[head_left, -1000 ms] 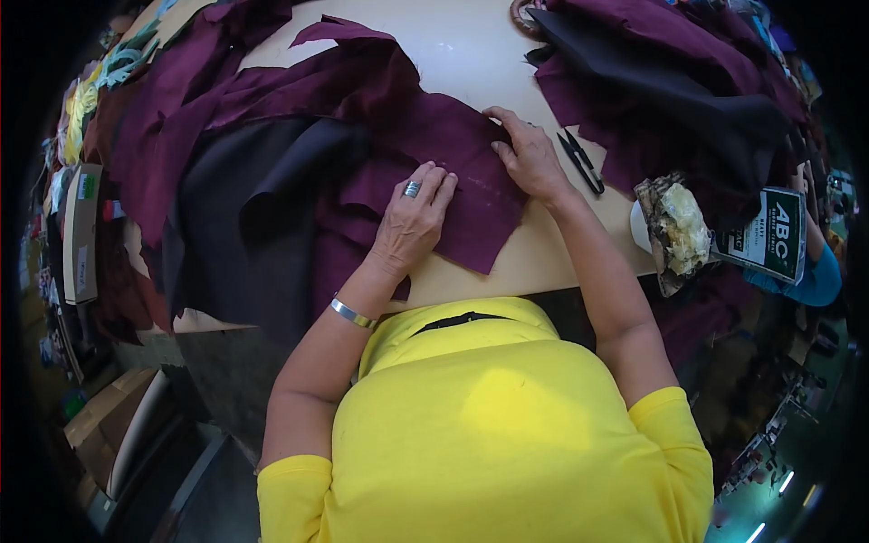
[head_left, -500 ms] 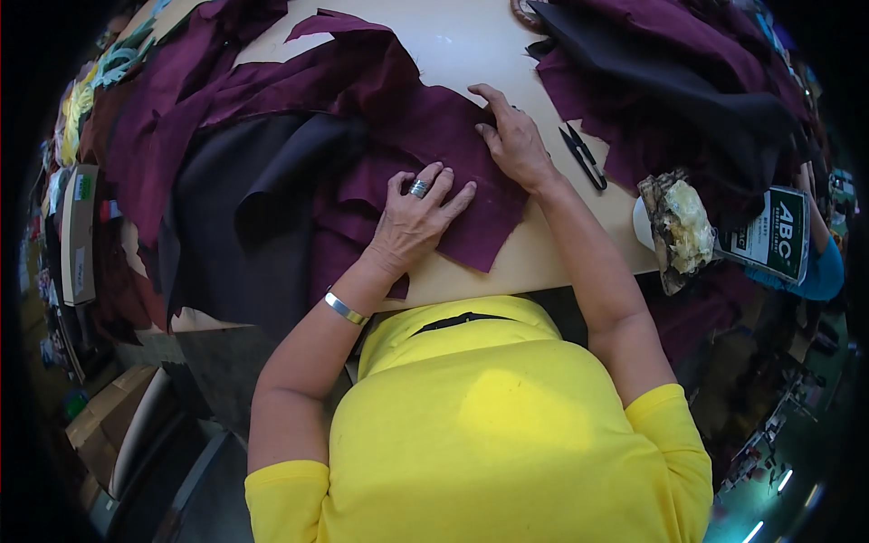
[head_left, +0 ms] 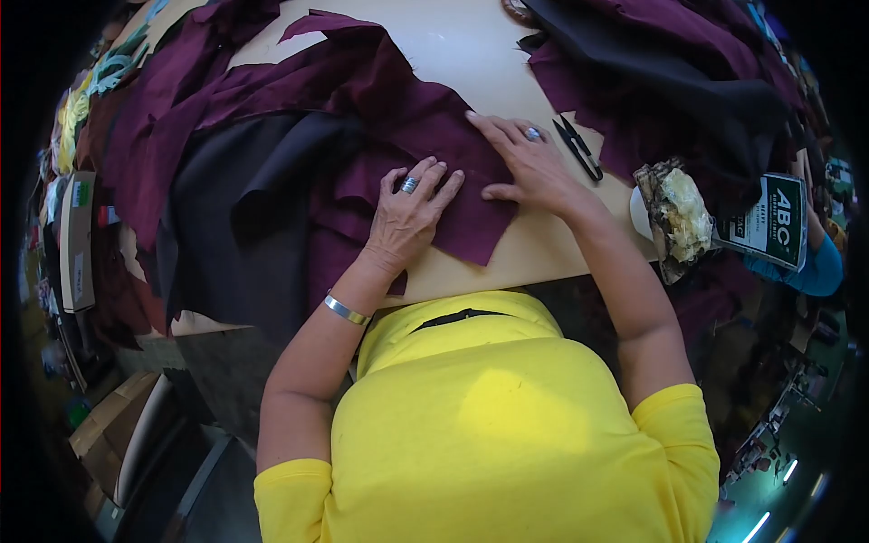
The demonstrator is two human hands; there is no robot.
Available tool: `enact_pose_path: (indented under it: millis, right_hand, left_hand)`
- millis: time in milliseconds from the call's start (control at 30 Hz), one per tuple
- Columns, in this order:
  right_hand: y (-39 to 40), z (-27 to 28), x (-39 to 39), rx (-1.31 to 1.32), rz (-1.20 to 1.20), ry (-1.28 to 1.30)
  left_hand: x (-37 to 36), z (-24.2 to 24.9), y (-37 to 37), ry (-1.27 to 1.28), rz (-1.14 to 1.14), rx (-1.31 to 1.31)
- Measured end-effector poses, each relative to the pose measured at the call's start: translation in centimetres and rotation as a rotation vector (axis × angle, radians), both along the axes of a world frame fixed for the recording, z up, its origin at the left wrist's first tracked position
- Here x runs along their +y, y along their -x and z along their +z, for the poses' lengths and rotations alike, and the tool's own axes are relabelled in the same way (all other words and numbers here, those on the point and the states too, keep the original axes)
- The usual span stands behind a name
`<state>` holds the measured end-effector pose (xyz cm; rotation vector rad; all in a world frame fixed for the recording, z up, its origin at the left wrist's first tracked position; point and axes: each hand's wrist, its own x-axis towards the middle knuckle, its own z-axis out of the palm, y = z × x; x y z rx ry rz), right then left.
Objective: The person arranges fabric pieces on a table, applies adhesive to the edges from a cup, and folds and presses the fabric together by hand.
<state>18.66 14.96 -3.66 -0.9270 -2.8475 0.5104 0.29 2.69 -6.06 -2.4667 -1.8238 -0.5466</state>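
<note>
My left hand [head_left: 409, 213] lies on the maroon cloth [head_left: 425, 122] with its fingers spread and slightly bent, a ring on one finger. At the cloth's right edge rests my right hand [head_left: 534, 167], its fingers stretched out and the thumb apart, pointing left. Neither hand grips anything. Black thread snips [head_left: 577, 148] lie on the table [head_left: 434, 41] just right of my right hand. Dark fabric [head_left: 244, 217] spreads left of my left hand, partly under the maroon folds.
A second heap of maroon and dark cloth [head_left: 688, 100] covers the right back. Near the right edge sit a rough yellowish lump [head_left: 674, 217] and a green ABC box [head_left: 774, 222]. A blue sleeve [head_left: 819, 262] of another person shows beyond. A long box [head_left: 78, 240] stands at left.
My right hand has shifted slightly right and down, its fingers now straighter and flatter over the cloth's edge. My left hand stays nearly in place.
</note>
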Motion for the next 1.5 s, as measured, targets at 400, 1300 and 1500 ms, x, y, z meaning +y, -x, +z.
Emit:
enact_pose_path:
  millis: [400,1300,1500]
  right_hand:
    - [4.9,-1.6,3.1,0.328,-0.159,0.131]
    - [5.4,-2.0,3.7,0.456,-0.073,0.144]
    - [6.5,-1.2,4.0,0.379,-0.166,0.135]
  left_hand:
    - [1.0,0.5,2.1,-0.028,0.03,-0.074]
    - [0.6,1.5,1.1,0.055,-0.039,0.132]
    - [1.2,0.4,3.0,-0.031,0.069,-0.024]
